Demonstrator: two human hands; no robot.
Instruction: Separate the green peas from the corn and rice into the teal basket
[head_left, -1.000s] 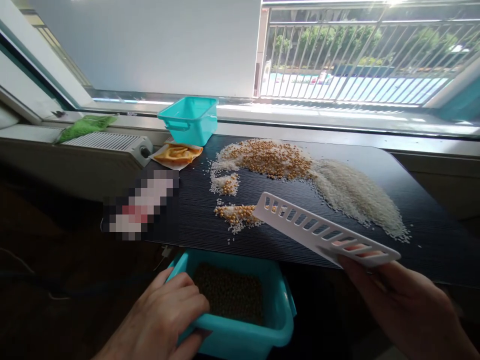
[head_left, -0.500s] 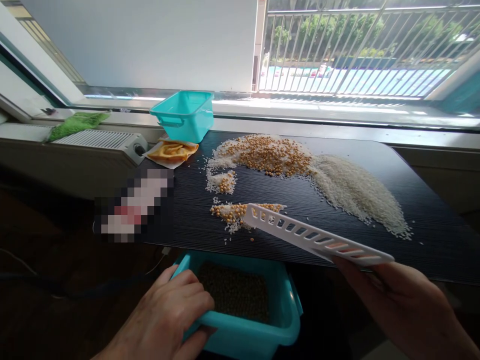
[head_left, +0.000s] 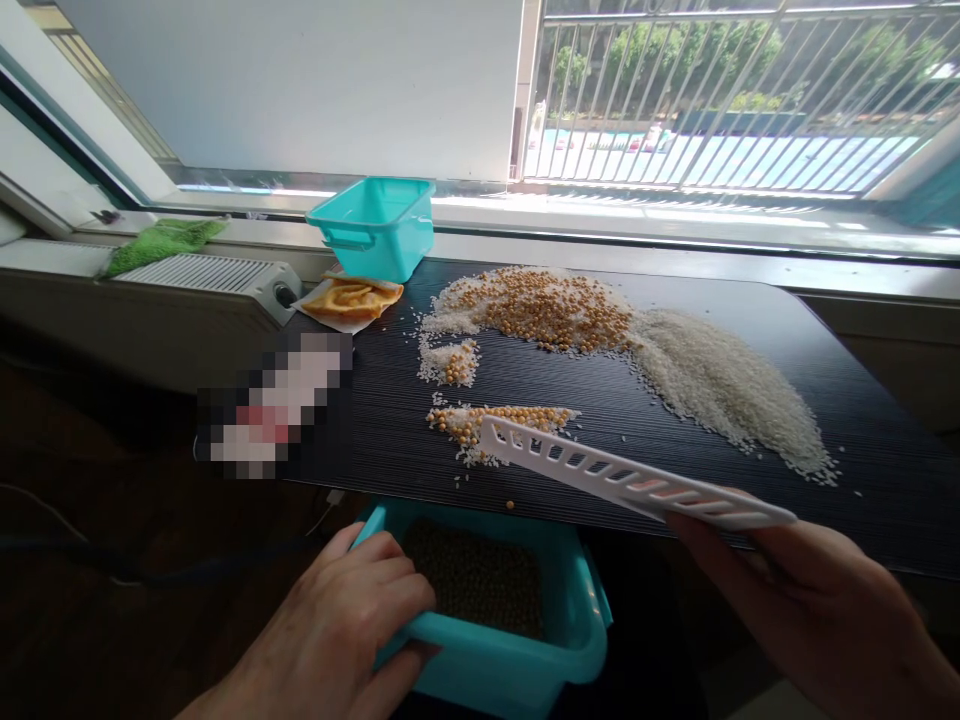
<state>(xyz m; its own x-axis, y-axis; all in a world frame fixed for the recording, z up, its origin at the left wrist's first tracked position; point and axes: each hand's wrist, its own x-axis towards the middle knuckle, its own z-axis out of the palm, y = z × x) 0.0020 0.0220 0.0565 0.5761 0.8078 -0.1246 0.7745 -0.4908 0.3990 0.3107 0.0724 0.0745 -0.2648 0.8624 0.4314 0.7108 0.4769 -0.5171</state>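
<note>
My left hand (head_left: 360, 610) is closed over the left rim of a turquoise plastic bin (head_left: 517, 650) held just below the table's front edge. Dark, small grains or pellets (head_left: 480, 580) cover the bin's bottom. In my right hand (head_left: 810, 590) is a white slotted plastic strip (head_left: 630, 485), gripped by its right end. Its far end reaches over the table, at the near side of a small row of yellow beans and rice (head_left: 517, 415). One loose bean (head_left: 511, 505) lies close to the table edge, above the bin.
On the dark table (head_left: 390, 420) lie a heap of yellow beans over rice (head_left: 547, 310), a long rice pile (head_left: 735, 390) and a small mixed clump (head_left: 450, 363). A second turquoise bin (head_left: 382, 235), a yellow cloth (head_left: 352, 300) and a blurred-out item (head_left: 277, 405) are at the left.
One bean has come nearer the table's front edge. The strip's tip has shifted slightly left and down against the small row. My left hand still grips the bin, and the view has moved a little.
</note>
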